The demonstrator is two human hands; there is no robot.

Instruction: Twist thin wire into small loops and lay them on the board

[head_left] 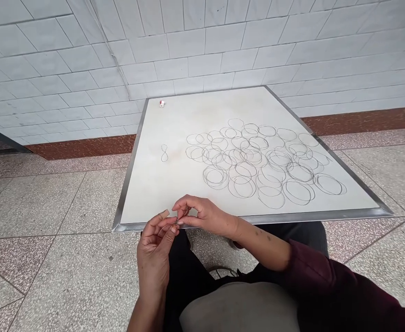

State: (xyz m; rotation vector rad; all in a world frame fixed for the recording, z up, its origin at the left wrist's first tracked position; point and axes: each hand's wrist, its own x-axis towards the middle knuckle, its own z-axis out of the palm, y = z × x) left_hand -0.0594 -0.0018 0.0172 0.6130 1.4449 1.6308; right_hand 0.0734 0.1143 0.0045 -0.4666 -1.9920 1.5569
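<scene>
Your left hand (157, 240) and right hand (202, 214) pinch a thin wire (176, 223) between nearly closed fingers, at the surface's (175, 184) near edge.

Thin wire loop (161, 227), bent w/ crossing strands, is sitting btwn both hands' fingers (172, 228) nr worktop (133, 203) edge.

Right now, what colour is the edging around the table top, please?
The edging is silvery grey; it shows best in the head view, along the near side.

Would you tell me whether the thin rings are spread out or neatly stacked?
Spread out: the thin rings overlap loosely across the white table.
</scene>
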